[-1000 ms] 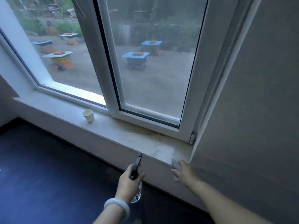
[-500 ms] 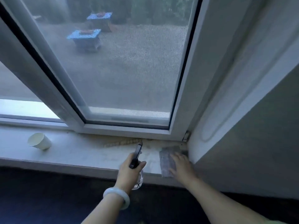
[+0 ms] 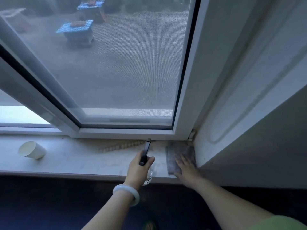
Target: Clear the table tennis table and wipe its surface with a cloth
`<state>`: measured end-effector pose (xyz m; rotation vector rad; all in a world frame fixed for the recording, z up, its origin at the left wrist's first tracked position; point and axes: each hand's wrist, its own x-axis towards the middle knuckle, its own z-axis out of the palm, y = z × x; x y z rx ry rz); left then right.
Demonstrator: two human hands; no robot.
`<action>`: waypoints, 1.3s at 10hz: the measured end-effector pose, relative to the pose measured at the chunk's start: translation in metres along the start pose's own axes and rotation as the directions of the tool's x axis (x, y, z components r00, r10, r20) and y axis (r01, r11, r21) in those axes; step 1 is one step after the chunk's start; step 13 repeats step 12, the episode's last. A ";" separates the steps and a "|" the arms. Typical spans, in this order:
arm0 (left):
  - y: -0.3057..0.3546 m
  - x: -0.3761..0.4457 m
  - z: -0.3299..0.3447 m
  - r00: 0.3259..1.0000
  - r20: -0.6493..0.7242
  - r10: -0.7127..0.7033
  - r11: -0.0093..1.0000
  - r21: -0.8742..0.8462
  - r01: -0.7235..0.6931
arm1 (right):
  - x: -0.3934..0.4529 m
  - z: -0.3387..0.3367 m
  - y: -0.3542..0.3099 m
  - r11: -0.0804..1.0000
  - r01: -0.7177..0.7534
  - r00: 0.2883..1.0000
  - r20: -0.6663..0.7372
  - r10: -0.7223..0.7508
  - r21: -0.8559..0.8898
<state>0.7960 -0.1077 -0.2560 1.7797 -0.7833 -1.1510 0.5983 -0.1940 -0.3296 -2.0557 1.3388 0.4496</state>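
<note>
A grey cloth [image 3: 178, 151] lies flat on the white window sill [image 3: 83, 160] in its right corner. My right hand [image 3: 186, 168] rests flat on the cloth's near end with straight fingers. My left hand [image 3: 139, 168], a pale bangle on its wrist, grips a clear spray bottle with a black nozzle [image 3: 146, 151] that points at the window frame. The bottle's body is mostly hidden behind the hand. The dark blue table tennis table [image 3: 49, 205] runs along below the sill.
A white paper cup [image 3: 31, 152] lies on its side at the sill's left. A string of pale beads [image 3: 123, 145] lies by the window frame. The wall [image 3: 249, 130] closes the sill on the right. The window screen [image 3: 116, 63] rises behind.
The view has come closer to the sill. The cloth has gone from the sill's edge into the right corner, spread flat under my right hand. The spray bottle stays in my left hand.
</note>
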 end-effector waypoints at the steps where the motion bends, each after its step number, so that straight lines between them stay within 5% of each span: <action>1: 0.009 0.007 0.008 0.997 -0.012 0.073 0.995 -0.065 -0.073 | -0.001 0.002 0.000 1.000 -0.013 1.000 0.017 0.013 0.013; 3: 0.017 0.027 0.026 0.982 -0.073 0.175 0.980 -0.084 -0.181 | 0.002 -0.004 0.002 1.000 -0.011 0.998 0.061 0.011 -0.003; 7: -0.007 0.043 0.035 0.980 -0.128 0.155 0.977 -0.125 -0.171 | 0.000 -0.006 -0.003 1.000 -0.005 1.000 0.024 0.005 0.009; 9: -0.006 0.043 0.027 0.994 -0.022 0.105 0.994 -0.039 -0.106 | -0.002 -0.004 -0.003 0.999 -0.031 0.999 0.031 0.030 0.022; 12: -0.018 0.013 0.008 0.997 -0.053 -0.064 0.937 0.340 0.078 | -0.037 -0.005 -0.011 0.991 -0.066 0.994 -0.074 0.075 0.115; 13: -0.018 0.013 0.008 0.997 -0.053 -0.064 0.937 0.340 0.078 | -0.037 -0.005 -0.011 0.991 -0.066 0.994 -0.074 0.075 0.115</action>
